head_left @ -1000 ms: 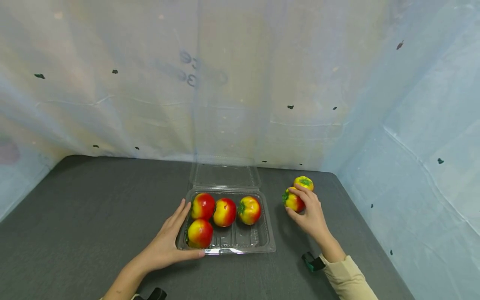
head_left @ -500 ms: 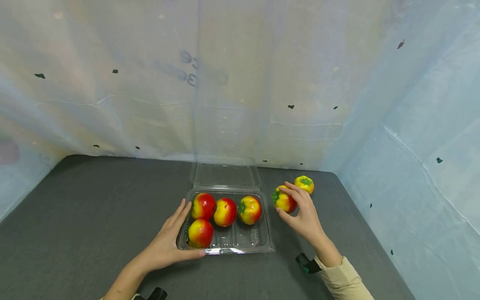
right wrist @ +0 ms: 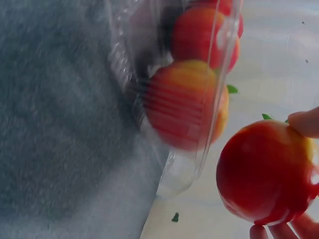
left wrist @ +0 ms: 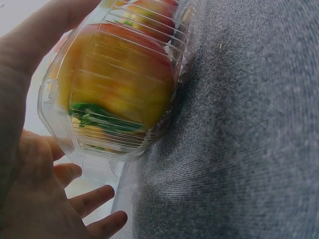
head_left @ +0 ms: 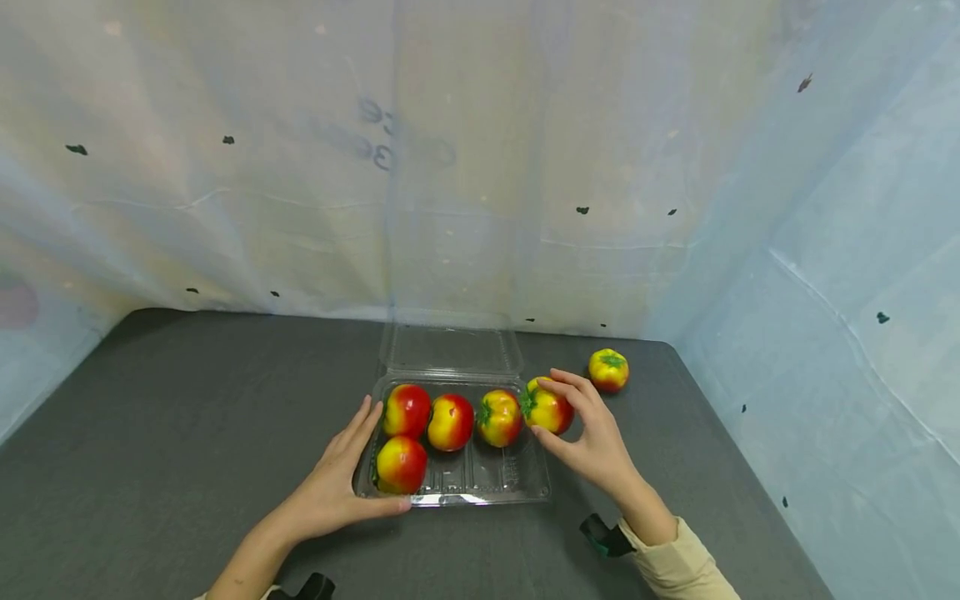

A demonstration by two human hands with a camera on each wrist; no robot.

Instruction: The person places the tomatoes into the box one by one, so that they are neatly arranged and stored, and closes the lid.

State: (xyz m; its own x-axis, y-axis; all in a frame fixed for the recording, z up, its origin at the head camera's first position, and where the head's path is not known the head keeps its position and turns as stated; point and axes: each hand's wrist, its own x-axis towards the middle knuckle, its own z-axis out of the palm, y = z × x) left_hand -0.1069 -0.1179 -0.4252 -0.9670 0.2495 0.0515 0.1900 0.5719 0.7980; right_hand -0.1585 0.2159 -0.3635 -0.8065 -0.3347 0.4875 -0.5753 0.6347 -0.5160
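In the head view my right hand (head_left: 592,437) pinches a red-and-yellow fruit with a green leafy cap (head_left: 551,407) between thumb and fingers. That fruit is at the right rim of a clear plastic clamshell box (head_left: 491,498); the right wrist view shows the held fruit (right wrist: 264,172) beside and apart from the box wall. Several similar fruits, one a red-yellow fruit (head_left: 450,423), sit inside the box. Around the box's front left corner lies my left hand (head_left: 337,479), its thumb touching the front rim. Its other fingers are spread along the left side.
One more red-and-yellow fruit (head_left: 608,370) stands on the dark grey table (head_left: 187,433) at the back right. The box's clear lid (head_left: 452,348) lies folded back toward the rear. Pale sheeting (head_left: 480,167) closes off the back and sides.
My right hand has carried the fruit leftward, away from the one at the back right, to the box's right rim. The left hand has stayed at the box.
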